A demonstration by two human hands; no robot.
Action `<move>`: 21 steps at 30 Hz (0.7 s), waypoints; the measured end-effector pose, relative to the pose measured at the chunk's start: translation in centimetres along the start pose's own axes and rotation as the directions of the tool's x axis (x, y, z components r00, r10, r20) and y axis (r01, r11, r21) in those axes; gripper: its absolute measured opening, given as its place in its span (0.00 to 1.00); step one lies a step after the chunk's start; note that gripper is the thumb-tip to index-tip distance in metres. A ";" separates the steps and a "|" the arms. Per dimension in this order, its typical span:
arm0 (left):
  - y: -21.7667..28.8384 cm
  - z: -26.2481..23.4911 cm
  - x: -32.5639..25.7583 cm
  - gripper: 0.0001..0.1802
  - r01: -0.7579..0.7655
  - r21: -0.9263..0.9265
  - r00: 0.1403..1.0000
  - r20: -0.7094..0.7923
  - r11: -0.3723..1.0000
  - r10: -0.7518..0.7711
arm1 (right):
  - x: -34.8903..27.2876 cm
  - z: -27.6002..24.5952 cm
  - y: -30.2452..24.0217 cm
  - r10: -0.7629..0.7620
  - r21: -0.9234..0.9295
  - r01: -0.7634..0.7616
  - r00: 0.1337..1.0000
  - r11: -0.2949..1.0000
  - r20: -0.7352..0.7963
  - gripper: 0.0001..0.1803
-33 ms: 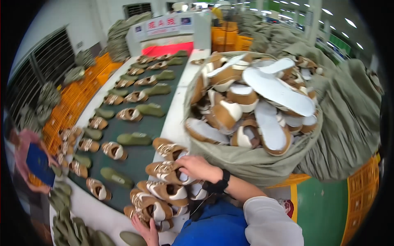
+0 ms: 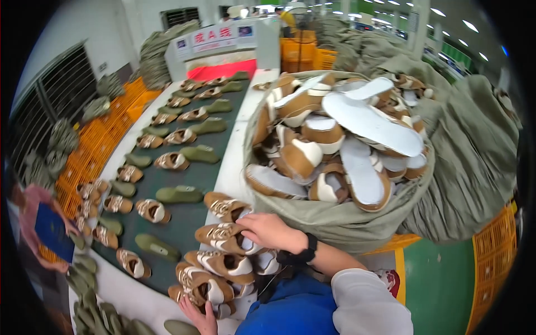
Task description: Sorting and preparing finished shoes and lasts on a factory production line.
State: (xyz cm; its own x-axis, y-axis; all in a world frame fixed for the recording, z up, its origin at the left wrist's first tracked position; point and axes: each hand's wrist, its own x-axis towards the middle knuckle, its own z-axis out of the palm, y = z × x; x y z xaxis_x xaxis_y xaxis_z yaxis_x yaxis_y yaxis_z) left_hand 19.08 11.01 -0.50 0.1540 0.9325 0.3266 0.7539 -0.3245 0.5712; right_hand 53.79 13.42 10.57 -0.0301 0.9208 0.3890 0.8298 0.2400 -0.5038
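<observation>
At the far left of the frame, a co-worker in pink (image 2: 34,204) stands near a slanting line of orange crates (image 2: 84,162). In the lower left, green shoe lasts (image 2: 100,315) lie heaped on the white surface (image 2: 148,301). To their right, a dark green belt (image 2: 181,229) runs up toward the top centre, carrying brown-and-white shoes (image 2: 153,211) and more green lasts in loose rows. At the bottom centre, the person's left hand (image 2: 201,319) is open, thumb apart from the fingers, against the lowest of a close-packed group of brown-and-white shoes (image 2: 223,265) along the belt's right edge. Farther right, the right hand (image 2: 269,230) reaches over the heel end of a shoe (image 2: 223,237) higher in that group, its fingers bent; whether they grip it cannot be told. A black wristband (image 2: 312,243) circles that wrist. Right of centre, a grey-green sack (image 2: 340,223) stands full of similar shoes, several with pale soles upward. Grey-green cloth (image 2: 463,162) drapes at the right, above green floor (image 2: 432,285).
</observation>
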 end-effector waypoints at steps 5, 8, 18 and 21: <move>6.1 -1.3 1.9 0.27 -0.183 0.038 0.981 0.071 0.982 0.180 | -4.7 -11.8 -2.1 -0.070 -0.232 -0.080 0.815 0.969 -0.576 0.15; 8.3 -1.8 3.6 0.24 -0.193 -0.123 0.964 0.160 0.973 0.211 | -4.7 -13.4 -0.3 0.028 -0.313 -0.290 0.773 0.904 -0.634 0.22; 9.9 -0.2 3.1 0.20 -0.285 -0.210 0.934 0.158 0.935 0.320 | 0.4 -6.4 4.5 0.276 -0.120 -0.402 0.788 0.908 -0.550 0.23; 10.3 -1.1 3.1 0.23 -0.416 -0.189 0.871 0.197 0.890 0.449 | -0.4 -6.3 3.5 0.287 0.025 -0.332 0.775 0.943 -0.563 0.21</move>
State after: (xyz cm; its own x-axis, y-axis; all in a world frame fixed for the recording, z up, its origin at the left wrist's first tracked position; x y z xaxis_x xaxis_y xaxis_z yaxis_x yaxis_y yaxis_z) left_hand 26.59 10.41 7.23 0.5990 0.6980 0.3924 0.4860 -0.7064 0.5146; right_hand 60.25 11.96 13.48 0.5291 0.6088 0.5911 0.7785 -0.0712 -0.6235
